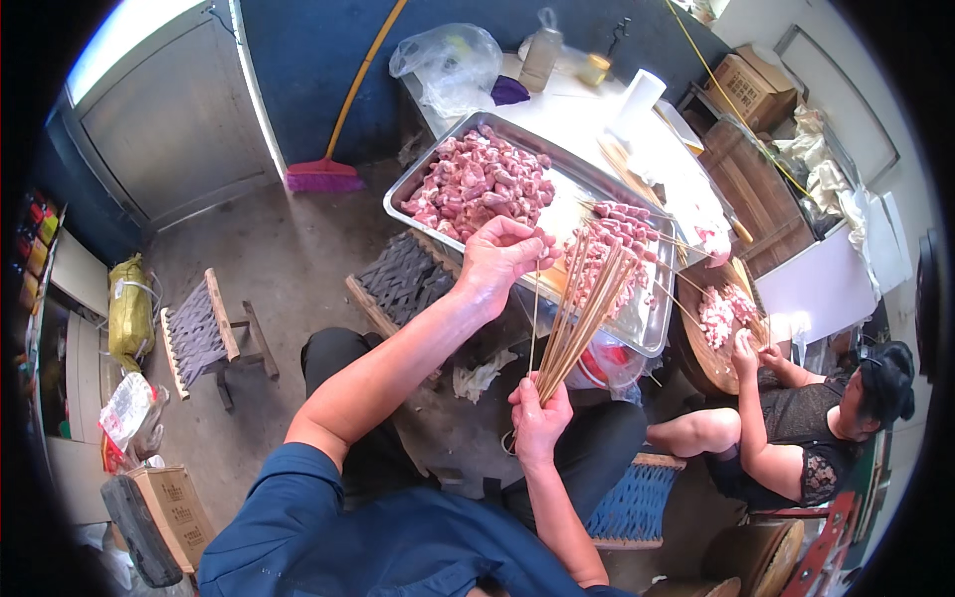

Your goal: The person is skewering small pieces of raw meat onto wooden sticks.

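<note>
My right hand (541, 422) grips the lower ends of a bundle of thin wooden skewers (586, 317), which fan upward. One skewer (535, 321) stands apart from the bundle, its upper end at the fingertips of my left hand (507, 257). Those fingers pinch a small piece of meat (543, 254), mostly hidden by them. Just beyond is a metal tray (455, 240) with a heap of raw meat pieces (485, 179), perhaps gizzards or hearts, in its far left part. Loaded meat skewers (623, 224) lie at the tray's right side, partly behind the bundle.
At right, a seated person (791, 425) works over a round wooden board (697, 351) bearing cut meat (720, 313). A white table (574, 119) stands behind the tray. Woven stools (198, 328) and a broom (324, 175) occupy the floor to the left.
</note>
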Demonstrator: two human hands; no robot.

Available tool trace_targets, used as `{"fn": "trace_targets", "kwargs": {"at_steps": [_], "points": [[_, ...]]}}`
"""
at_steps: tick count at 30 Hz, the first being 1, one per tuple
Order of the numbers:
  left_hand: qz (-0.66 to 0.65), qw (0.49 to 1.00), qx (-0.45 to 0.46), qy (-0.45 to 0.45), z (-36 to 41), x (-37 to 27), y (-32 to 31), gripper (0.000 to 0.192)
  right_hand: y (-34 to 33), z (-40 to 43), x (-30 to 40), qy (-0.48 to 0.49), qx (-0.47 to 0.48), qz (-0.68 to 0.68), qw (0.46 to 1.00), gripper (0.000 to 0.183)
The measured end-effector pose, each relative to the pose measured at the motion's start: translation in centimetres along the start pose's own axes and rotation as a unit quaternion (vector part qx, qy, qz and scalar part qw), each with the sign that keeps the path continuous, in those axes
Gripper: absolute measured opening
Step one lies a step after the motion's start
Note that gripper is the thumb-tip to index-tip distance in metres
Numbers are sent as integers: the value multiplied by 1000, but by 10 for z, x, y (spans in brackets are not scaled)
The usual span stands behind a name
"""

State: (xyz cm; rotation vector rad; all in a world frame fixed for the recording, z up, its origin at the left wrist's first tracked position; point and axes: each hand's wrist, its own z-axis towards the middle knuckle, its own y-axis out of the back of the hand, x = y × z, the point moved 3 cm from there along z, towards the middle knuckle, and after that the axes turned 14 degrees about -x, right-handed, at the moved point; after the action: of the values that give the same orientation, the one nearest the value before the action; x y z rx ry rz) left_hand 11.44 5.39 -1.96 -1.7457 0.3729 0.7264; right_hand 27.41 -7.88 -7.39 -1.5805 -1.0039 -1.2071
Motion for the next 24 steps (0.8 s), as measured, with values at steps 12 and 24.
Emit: {"fn": "trace_targets", "kwargs": {"at_steps": [12,24], "points": [[114,986,113,49,-27,22,1,7,-19,22,23,6,-14,52,999,10],[670,559,42,-487,57,-85,7,16,-5,10,8,-14,-7,62,998,10]]}}
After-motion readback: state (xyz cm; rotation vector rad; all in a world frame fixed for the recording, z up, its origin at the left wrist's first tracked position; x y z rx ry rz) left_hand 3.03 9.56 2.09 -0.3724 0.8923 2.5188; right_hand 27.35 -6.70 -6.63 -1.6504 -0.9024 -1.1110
